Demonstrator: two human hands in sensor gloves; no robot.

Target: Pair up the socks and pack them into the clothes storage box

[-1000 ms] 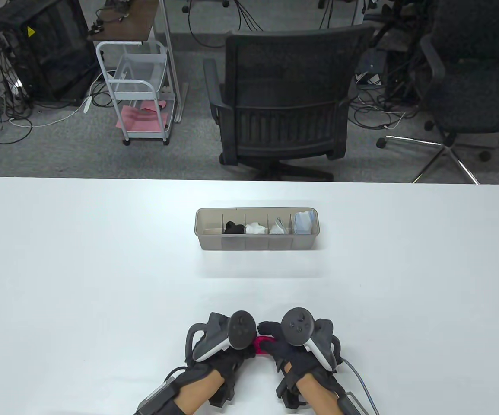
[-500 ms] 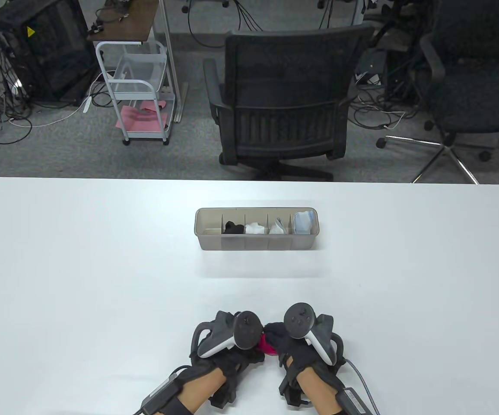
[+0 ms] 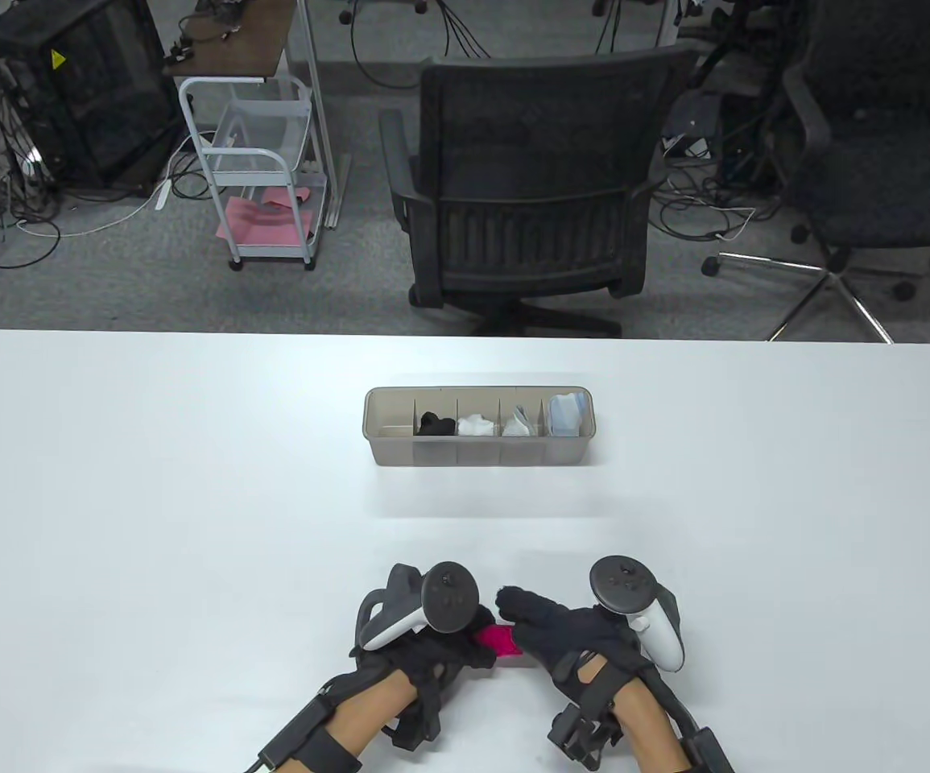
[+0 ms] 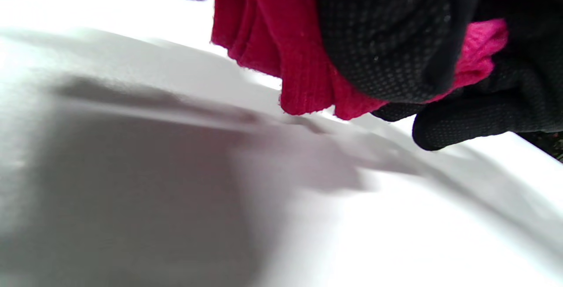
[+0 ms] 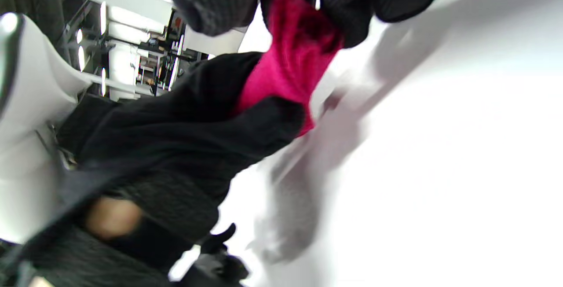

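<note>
A bright pink pair of socks (image 3: 498, 641) is bunched between my two hands near the table's front edge. My left hand (image 3: 474, 649) grips one end of it, with gloved fingers curled over the pink fabric (image 4: 281, 58). My right hand (image 3: 518, 622) reaches in from the right, and its fingertips (image 5: 352, 9) pinch the other end of the socks (image 5: 290, 67). Just above the white table (image 3: 191, 523) the bundle hangs. The grey storage box (image 3: 473, 457) stands at mid-table, well beyond both hands. Its leftmost compartment holds nothing; the others hold black, white, grey-white and light blue socks.
Bare white tabletop lies all around the box and the hands. A black office chair (image 3: 525, 185) stands beyond the far edge, with a white trolley (image 3: 259, 161) and a second chair (image 3: 875, 161) to either side.
My right hand has rolled and shifted right, so its tracker sits farther from the left one. More of the pink socks shows between the hands. The left hand has barely moved.
</note>
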